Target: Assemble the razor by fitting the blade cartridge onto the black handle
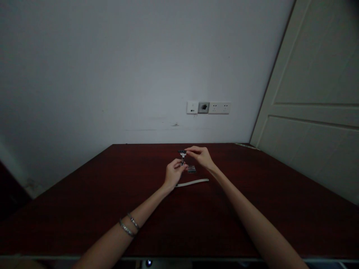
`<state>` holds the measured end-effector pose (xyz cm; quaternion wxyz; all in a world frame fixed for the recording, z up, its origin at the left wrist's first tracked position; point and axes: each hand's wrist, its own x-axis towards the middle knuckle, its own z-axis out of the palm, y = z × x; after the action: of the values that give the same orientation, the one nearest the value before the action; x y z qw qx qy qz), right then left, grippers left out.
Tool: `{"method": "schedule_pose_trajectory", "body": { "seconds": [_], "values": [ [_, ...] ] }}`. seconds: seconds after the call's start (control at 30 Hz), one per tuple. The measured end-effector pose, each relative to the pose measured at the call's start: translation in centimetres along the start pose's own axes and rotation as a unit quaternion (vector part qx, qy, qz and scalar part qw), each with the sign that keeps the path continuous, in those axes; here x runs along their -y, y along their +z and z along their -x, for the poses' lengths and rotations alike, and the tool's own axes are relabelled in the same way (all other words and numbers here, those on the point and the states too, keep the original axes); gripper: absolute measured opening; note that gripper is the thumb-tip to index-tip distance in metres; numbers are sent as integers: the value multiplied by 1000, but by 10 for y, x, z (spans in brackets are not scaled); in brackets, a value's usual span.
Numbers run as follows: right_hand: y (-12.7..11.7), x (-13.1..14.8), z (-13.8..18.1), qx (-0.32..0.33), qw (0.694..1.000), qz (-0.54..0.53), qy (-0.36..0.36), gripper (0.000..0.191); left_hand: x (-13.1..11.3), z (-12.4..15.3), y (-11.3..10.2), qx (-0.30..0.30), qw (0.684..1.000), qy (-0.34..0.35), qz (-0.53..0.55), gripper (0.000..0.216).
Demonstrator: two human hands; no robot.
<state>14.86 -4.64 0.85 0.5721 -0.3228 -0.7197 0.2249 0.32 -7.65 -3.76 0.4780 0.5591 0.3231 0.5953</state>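
My left hand is closed around the lower part of a razor, which stands upright with its dark, wide head at the top. From the right, my right hand pinches the right end of that head between thumb and fingertips. Just behind the left fingertips, a small clear case with something dark inside lies on the table. A long, thin, pale strip rests nearer to me, its left end partly hidden by my left wrist.
The dark red table reaches back to a plain wall. Several sockets and switch plates sit low on that wall. A pale panelled door stands along the right side. Two bracelets circle my left forearm.
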Motion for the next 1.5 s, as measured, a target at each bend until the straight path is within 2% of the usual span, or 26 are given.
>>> {"method": "schedule_pose_trajectory", "body": {
  "seconds": [0.37, 0.8, 1.5],
  "values": [
    [-2, 1, 0, 4, 1000, -8, -7, 16, 1, 1, 0, 7, 1000, 19, -12, 16],
    [-2, 7, 3, 16, 1000, -2, -10, 18, -5, 2, 2, -12, 1000, 8, 1, 18],
    [-2, 6, 2, 8, 1000, 1, -4, 18, -3, 2, 1, -7, 1000, 1, 14, 17]
  ]
}}
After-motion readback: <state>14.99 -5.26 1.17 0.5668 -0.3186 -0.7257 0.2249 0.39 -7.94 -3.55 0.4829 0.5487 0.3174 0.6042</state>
